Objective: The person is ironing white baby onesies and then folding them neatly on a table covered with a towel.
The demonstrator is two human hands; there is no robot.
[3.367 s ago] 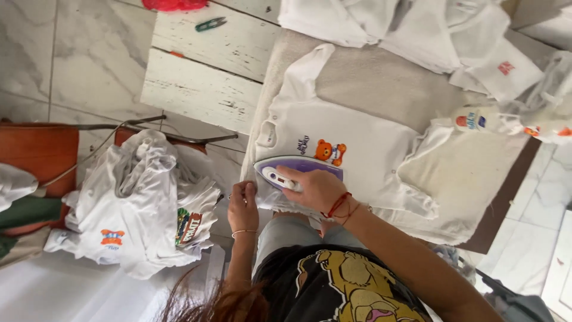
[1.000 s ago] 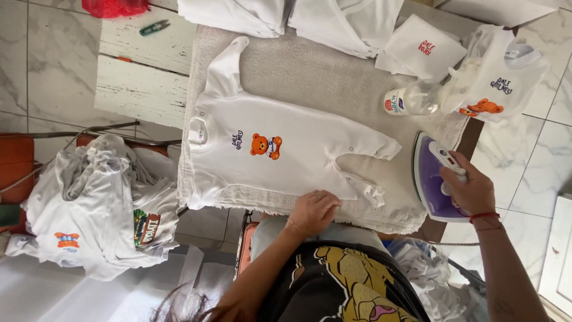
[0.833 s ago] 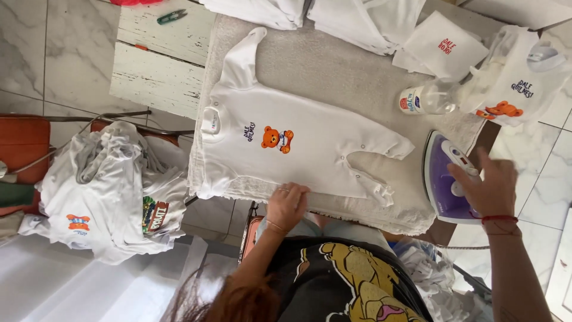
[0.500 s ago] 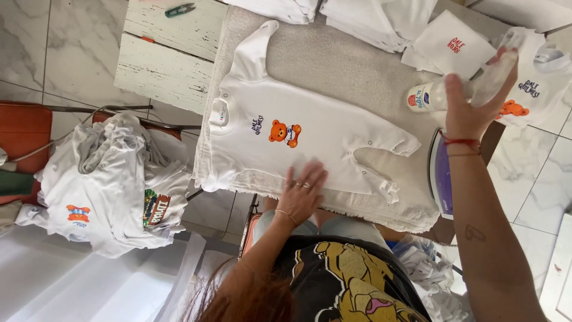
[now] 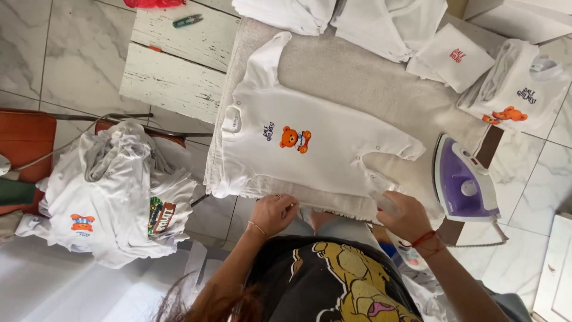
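Baby bodysuit (image 5: 310, 149): white, with an orange bear print on the chest, spread flat on a beige padded cover (image 5: 357, 77) over the bench; neck toward the left of the view, legs toward the right.
Left hand (image 5: 273, 211): at the near edge of the bodysuit, its grip pinched shut on the hem of the garment and the cover's edge.
Right hand (image 5: 408, 216): at the near right corner of the bodysuit by a leg opening, its grip curled round a clear plastic spray bottle (image 5: 398, 238); a red thread band sits on the wrist.
Iron (image 5: 465, 182): purple and white, resting on the right end of the cover, just beside the right hand and apart from the bodysuit.
Folded garments (image 5: 518, 89): white, stacked at the far right of the bench, one showing the same bear print.
Unironed pile (image 5: 113, 191): crumpled white clothes heaped on an orange chair (image 5: 24, 137) to the left.
White wooden board (image 5: 173, 65): past the bench's left end, over marble floor tiles.
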